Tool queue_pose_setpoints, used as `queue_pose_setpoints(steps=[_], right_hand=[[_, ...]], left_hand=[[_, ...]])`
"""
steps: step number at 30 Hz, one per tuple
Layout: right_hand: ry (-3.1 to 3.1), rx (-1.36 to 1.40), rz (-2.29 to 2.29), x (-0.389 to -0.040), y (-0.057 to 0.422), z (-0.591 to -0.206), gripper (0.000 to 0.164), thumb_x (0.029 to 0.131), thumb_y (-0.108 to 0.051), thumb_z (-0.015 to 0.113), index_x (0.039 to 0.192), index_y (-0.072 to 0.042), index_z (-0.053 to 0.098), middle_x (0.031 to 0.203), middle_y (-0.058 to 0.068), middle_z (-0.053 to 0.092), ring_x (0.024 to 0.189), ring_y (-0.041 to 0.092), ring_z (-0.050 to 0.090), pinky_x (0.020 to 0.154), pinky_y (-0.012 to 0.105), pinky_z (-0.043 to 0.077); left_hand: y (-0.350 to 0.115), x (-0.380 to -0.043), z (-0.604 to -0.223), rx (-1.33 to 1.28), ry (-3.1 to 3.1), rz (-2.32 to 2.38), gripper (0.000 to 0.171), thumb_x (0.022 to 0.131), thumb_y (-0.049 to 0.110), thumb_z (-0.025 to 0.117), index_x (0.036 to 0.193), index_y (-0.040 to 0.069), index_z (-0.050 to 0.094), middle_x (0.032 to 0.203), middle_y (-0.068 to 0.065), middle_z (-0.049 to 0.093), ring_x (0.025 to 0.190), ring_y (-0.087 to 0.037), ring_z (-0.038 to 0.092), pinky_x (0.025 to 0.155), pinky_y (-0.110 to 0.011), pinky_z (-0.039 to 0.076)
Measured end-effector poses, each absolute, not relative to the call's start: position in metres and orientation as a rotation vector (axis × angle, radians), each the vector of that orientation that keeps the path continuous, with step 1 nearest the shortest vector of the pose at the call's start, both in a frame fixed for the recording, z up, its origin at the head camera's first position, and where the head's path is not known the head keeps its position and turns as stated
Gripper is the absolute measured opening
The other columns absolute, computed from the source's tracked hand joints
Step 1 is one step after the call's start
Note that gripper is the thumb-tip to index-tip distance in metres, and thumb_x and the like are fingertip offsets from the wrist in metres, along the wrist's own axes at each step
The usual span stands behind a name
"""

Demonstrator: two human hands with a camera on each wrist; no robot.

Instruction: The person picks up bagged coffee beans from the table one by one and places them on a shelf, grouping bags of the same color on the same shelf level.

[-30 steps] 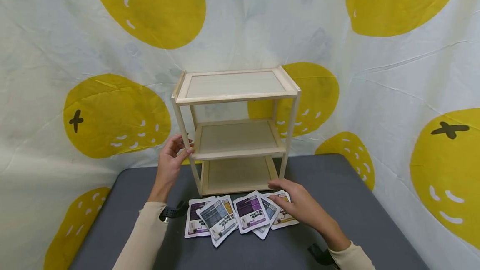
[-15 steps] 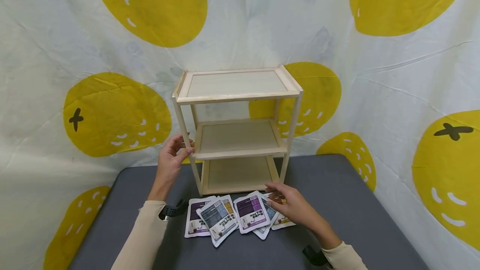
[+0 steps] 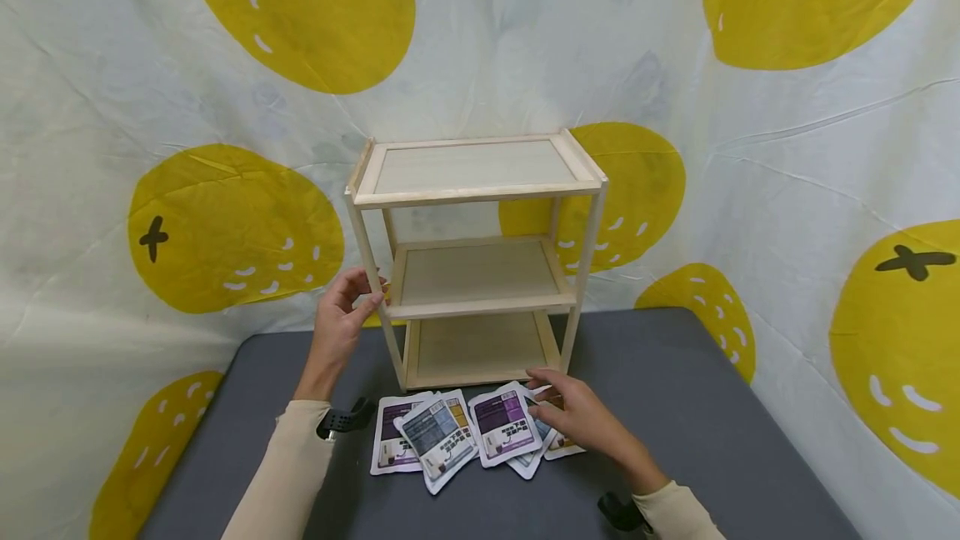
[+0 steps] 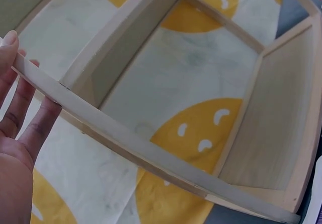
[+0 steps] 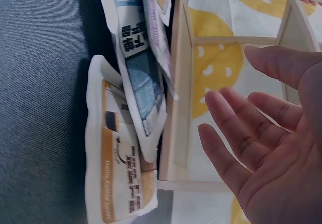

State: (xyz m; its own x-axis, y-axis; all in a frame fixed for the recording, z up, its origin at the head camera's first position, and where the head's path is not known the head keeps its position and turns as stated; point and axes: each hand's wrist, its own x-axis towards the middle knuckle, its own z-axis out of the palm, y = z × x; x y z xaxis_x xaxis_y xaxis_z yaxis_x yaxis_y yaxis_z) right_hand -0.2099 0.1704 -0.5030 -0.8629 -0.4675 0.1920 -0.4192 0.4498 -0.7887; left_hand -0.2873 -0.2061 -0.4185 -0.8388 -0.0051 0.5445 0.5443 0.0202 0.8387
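A three-tier light wooden shelf (image 3: 480,306) stands on the grey table. My left hand (image 3: 339,327) holds its left front post at the middle tier; the left wrist view shows the thumb on one side of the post (image 4: 146,141) and fingers on the other. Several flat coffee sachets lie fanned in front: a purple one (image 3: 388,444) under a blue-grey one (image 3: 438,444) at left, another purple one (image 3: 504,425) over a second blue-grey one (image 5: 143,83), and an orange-banded one (image 5: 113,168) at right. My right hand (image 3: 581,417) hovers over the right-hand sachets, fingers spread and relaxed, palm bare.
All three shelf tiers show bare panels. A white cloth with yellow fruit prints (image 3: 236,227) hangs behind and beside the table (image 3: 697,440). Black bands (image 3: 348,422) circle both wrists.
My right hand has drifted slightly left over the sachets, covering more of the orange-banded one. The left hand stays on the post; shelf and sachets keep their places.
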Motion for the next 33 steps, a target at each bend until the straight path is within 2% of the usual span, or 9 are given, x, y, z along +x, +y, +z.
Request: queue_pose_setpoints(steps=[4, 14, 21, 25, 29, 33], right_hand=[[2.623, -0.799, -1.433, -0.213, 0.169, -0.51, 0.055, 0.093, -0.01, 0.073, 0.141, 0.005, 0.051, 0.126, 0.028, 0.063, 0.108, 0.045, 0.067, 0.091, 0.058, 0.053], [2.579, -0.732, -1.509, -0.221, 0.161, -0.531, 0.063, 0.089, -0.004, 0.077, 0.143, 0.009, 0.048, 0.137, 0.028, 0.056, 0.12, 0.046, 0.061, 0.096, 0.056, 0.051], [2.675, -0.658, -1.506, -0.223, 0.152, -0.541, 0.064, 0.085, -0.005, 0.081, 0.14, 0.007, 0.052, 0.132, 0.024, 0.058, 0.114, 0.041, 0.062, 0.088, 0.049, 0.055], [2.77, -0.584, -1.472, -0.223, 0.146, -0.544, 0.064, 0.079, -0.005, 0.085, 0.136, 0.007, 0.057, 0.129, 0.021, 0.06, 0.111, 0.039, 0.065, 0.086, 0.047, 0.056], [2.784, -0.511, -1.412, -0.222, 0.141, -0.546, 0.07, 0.077, -0.007, 0.087, 0.138, 0.004, 0.055, 0.132, 0.021, 0.058, 0.112, 0.039, 0.065, 0.089, 0.051, 0.055], [2.801, -0.506, -1.311, -0.223, 0.137, -0.547, 0.077, 0.076, -0.01, 0.089, 0.143, 0.0, 0.053, 0.134, 0.019, 0.056, 0.112, 0.034, 0.063, 0.088, 0.046, 0.053]], left_hand=[[-0.206, -0.288, -0.418, -0.557, -1.926, -1.842, 0.039, 0.095, -0.005, 0.066, 0.131, -0.013, 0.052, 0.114, -0.039, 0.057, 0.104, -0.044, 0.059, 0.081, -0.024, 0.058], [-0.205, -0.288, -0.418, -0.535, -1.935, -1.843, 0.036, 0.095, -0.002, 0.067, 0.129, -0.005, 0.057, 0.113, -0.033, 0.061, 0.101, -0.033, 0.063, 0.082, -0.027, 0.058], [-0.207, -0.288, -0.419, -0.535, -1.959, -1.805, 0.034, 0.095, -0.001, 0.068, 0.128, -0.001, 0.061, 0.107, -0.021, 0.067, 0.097, -0.019, 0.065, 0.08, -0.025, 0.058], [-0.207, -0.288, -0.419, -0.53, -1.974, -1.789, 0.034, 0.094, 0.001, 0.069, 0.128, 0.0, 0.061, 0.105, -0.012, 0.068, 0.097, -0.017, 0.065, 0.081, -0.025, 0.058], [-0.207, -0.288, -0.419, -0.533, -1.974, -1.787, 0.036, 0.094, 0.001, 0.069, 0.129, -0.005, 0.059, 0.104, -0.011, 0.068, 0.098, -0.017, 0.065, 0.081, -0.024, 0.058], [-0.206, -0.29, -0.42, -0.543, -1.972, -1.775, 0.038, 0.094, -0.002, 0.068, 0.13, -0.01, 0.056, 0.105, -0.016, 0.067, 0.097, -0.017, 0.065, 0.08, -0.023, 0.058]])
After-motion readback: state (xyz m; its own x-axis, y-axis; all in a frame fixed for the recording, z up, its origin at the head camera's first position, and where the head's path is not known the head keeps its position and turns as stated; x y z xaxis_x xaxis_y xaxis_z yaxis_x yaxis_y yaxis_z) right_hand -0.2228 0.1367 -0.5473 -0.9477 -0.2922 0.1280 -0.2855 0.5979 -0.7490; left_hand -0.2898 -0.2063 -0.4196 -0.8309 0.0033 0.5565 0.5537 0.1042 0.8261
